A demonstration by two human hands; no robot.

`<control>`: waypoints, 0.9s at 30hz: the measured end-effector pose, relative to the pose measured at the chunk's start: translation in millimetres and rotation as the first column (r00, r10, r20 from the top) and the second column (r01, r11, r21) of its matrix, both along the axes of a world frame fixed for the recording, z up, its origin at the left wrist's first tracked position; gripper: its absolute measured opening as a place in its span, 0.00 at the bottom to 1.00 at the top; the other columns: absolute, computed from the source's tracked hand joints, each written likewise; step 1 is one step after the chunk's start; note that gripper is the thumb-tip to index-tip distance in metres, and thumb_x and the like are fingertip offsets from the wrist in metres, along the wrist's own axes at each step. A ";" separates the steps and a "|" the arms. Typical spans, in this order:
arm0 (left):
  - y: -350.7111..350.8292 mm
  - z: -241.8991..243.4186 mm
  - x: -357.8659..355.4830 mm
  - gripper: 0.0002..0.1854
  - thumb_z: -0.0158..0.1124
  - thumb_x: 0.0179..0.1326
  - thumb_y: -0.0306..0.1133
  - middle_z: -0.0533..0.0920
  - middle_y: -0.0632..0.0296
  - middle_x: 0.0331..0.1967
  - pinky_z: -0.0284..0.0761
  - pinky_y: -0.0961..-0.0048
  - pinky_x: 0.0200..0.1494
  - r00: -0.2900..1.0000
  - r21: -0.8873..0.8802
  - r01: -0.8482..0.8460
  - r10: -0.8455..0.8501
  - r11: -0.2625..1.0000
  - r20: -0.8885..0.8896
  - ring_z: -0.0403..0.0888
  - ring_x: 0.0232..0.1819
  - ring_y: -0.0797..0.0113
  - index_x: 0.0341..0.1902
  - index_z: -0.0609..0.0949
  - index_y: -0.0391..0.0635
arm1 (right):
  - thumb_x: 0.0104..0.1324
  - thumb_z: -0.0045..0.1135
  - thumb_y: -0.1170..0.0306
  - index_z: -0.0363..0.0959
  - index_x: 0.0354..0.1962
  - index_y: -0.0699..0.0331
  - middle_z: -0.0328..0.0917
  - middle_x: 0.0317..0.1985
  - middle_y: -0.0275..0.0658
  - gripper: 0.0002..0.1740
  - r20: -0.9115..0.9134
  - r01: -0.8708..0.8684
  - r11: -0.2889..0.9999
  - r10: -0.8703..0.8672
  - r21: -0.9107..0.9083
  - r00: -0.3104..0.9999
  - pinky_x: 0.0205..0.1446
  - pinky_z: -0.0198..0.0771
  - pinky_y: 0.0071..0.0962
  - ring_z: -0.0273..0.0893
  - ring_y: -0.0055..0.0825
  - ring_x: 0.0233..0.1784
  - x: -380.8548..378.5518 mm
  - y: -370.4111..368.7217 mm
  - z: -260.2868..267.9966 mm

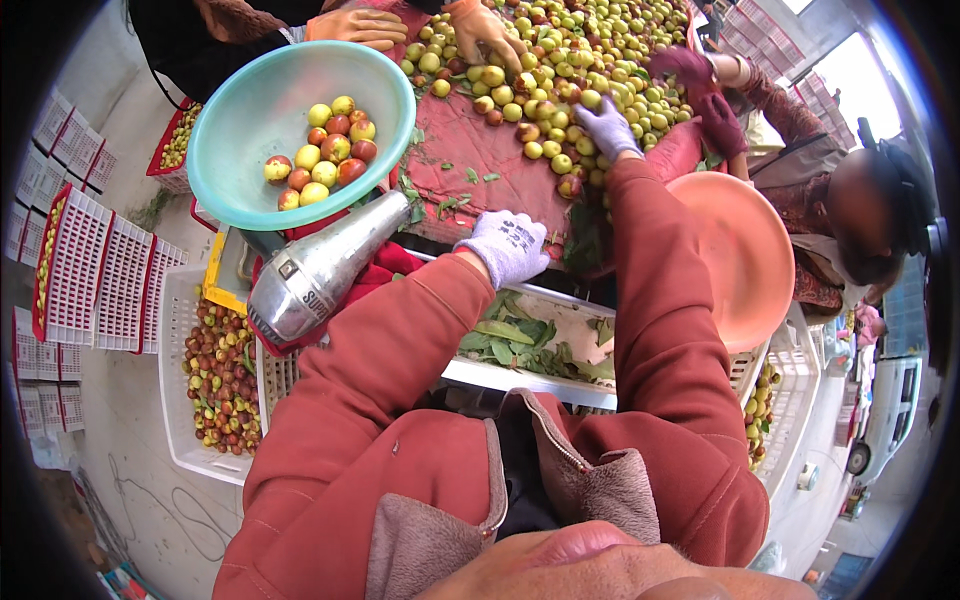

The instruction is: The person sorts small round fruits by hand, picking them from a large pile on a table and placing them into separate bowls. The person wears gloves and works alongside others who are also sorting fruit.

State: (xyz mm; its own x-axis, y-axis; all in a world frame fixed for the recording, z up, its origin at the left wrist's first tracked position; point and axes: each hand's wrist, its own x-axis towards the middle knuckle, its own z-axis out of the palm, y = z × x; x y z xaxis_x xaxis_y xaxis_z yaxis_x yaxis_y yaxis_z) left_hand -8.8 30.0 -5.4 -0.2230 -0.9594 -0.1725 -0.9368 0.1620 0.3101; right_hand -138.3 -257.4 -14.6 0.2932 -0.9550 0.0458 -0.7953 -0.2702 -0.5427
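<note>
My right hand [609, 129], in a pale lilac knit glove, reaches to the near edge of a big heap of green and reddish-brown jujubes [600, 56]. Its fingers are spread against the fruit. My left hand [511, 246], gloved alike, rests with curled fingers at the near edge of the red cloth [480, 150] covering the table; its palm is hidden. To its left, a teal plastic basin [232, 142] holds several jujubes. A metal hair dryer [315, 277] lies just below the basin. Right of my right forearm is an orange plastic basin [739, 255].
Across the table, an orange-gloved hand [484, 34] touches the heap. Maroon-gloved hands [709, 97] work at the right. A tray of leaves [532, 337] sits before me. White crates of jujubes [221, 375] flank me, and stacked crates [97, 270] stand at left.
</note>
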 end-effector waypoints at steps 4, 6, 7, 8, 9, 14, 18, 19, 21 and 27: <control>-4.2 -2.6 6.4 0.24 0.52 0.65 0.51 0.82 0.47 0.51 0.76 0.55 0.57 0.999 0.033 -0.044 0.044 0.998 0.022 0.82 0.53 0.49 0.52 0.79 0.45 | 0.59 0.64 0.43 0.61 0.67 0.67 0.68 0.66 0.54 0.49 0.009 -0.207 0.970 0.210 -0.126 0.978 0.71 0.62 0.35 0.68 0.44 0.69 32.9 30.0 -16.4; -7.6 -3.4 10.6 0.24 0.52 0.65 0.52 0.82 0.47 0.51 0.75 0.55 0.57 0.997 0.032 -0.071 0.070 0.997 0.041 0.81 0.54 0.50 0.52 0.79 0.45 | 0.58 0.60 0.37 0.61 0.69 0.59 0.59 0.72 0.50 0.49 -0.275 -0.256 0.952 0.204 -0.166 0.940 0.76 0.55 0.40 0.56 0.46 0.76 45.1 53.7 -21.8; -8.6 -3.8 12.9 0.24 0.52 0.65 0.52 0.82 0.47 0.51 0.75 0.55 0.58 0.996 0.031 -0.084 0.083 0.996 0.036 0.81 0.54 0.50 0.53 0.79 0.46 | 0.58 0.58 0.36 0.61 0.70 0.56 0.56 0.74 0.48 0.49 -0.386 -0.292 0.936 0.201 -0.195 0.900 0.78 0.53 0.43 0.51 0.48 0.78 47.4 67.4 -23.8; -10.0 -3.7 14.7 0.25 0.52 0.65 0.53 0.82 0.47 0.51 0.74 0.54 0.58 0.995 0.045 -0.090 0.088 0.995 0.035 0.81 0.54 0.50 0.53 0.79 0.46 | 0.58 0.57 0.35 0.61 0.70 0.54 0.55 0.74 0.48 0.49 -0.355 -0.327 0.927 0.249 -0.182 0.901 0.78 0.51 0.46 0.49 0.49 0.79 47.6 77.1 -21.6; -11.0 -3.6 16.5 0.25 0.53 0.64 0.53 0.82 0.47 0.51 0.74 0.54 0.58 0.994 0.058 -0.101 0.099 0.993 0.042 0.81 0.54 0.50 0.53 0.79 0.46 | 0.59 0.57 0.35 0.61 0.70 0.52 0.53 0.75 0.48 0.49 -0.318 -0.366 0.914 0.299 -0.178 0.900 0.78 0.50 0.48 0.46 0.51 0.80 47.0 86.1 -19.6; -13.1 -2.7 20.4 0.26 0.53 0.64 0.55 0.82 0.49 0.51 0.74 0.53 0.58 0.997 0.073 -0.053 0.049 0.996 0.053 0.80 0.55 0.50 0.52 0.79 0.45 | 0.63 0.54 0.36 0.63 0.69 0.55 0.65 0.69 0.50 0.45 0.000 -0.640 0.756 0.646 0.139 0.763 0.74 0.59 0.37 0.64 0.45 0.72 14.7 88.1 1.0; -12.9 -4.6 20.1 0.25 0.53 0.64 0.54 0.83 0.50 0.49 0.74 0.54 0.58 0.997 0.086 -0.074 0.071 0.994 0.031 0.81 0.54 0.51 0.53 0.79 0.46 | 0.65 0.50 0.38 0.68 0.63 0.62 0.68 0.67 0.50 0.42 -0.247 -0.244 0.962 0.208 -0.123 0.946 0.70 0.63 0.40 0.67 0.45 0.69 -17.0 56.5 10.7; -13.0 -5.1 20.0 0.25 0.54 0.64 0.54 0.83 0.49 0.49 0.74 0.54 0.58 0.997 0.069 -0.074 0.073 0.995 0.028 0.81 0.54 0.51 0.53 0.79 0.47 | 0.66 0.50 0.38 0.68 0.63 0.62 0.66 0.68 0.50 0.41 -0.324 -0.082 0.986 0.030 -0.146 0.946 0.71 0.62 0.41 0.65 0.47 0.71 -21.9 56.0 7.8; -13.6 -5.9 19.7 0.24 0.54 0.64 0.53 0.83 0.49 0.49 0.74 0.55 0.57 0.997 0.018 -0.073 0.073 0.997 0.013 0.81 0.54 0.51 0.52 0.80 0.47 | 0.66 0.45 0.35 0.52 0.73 0.55 0.51 0.76 0.51 0.47 -0.510 0.034 0.999 -0.026 0.006 0.860 0.78 0.45 0.53 0.46 0.54 0.79 -22.4 68.4 -3.2; -15.6 -4.1 19.6 0.25 0.53 0.64 0.53 0.83 0.49 0.51 0.75 0.55 0.57 0.997 0.020 -0.075 0.075 0.997 0.004 0.82 0.53 0.50 0.52 0.80 0.45 | 0.64 0.46 0.34 0.46 0.75 0.56 0.43 0.79 0.48 0.52 -0.403 -0.312 0.948 0.311 0.066 0.861 0.78 0.33 0.64 0.35 0.51 0.82 16.4 139.8 -10.6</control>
State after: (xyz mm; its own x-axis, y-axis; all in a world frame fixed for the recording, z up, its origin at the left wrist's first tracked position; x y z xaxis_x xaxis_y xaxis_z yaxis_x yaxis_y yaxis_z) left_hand 10.8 14.4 -9.5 -0.1502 -0.9698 -0.1923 -0.9470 0.0852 0.3098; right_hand -121.9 -117.6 -25.2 0.5689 -0.8106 -0.1388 -0.8184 -0.5413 -0.1928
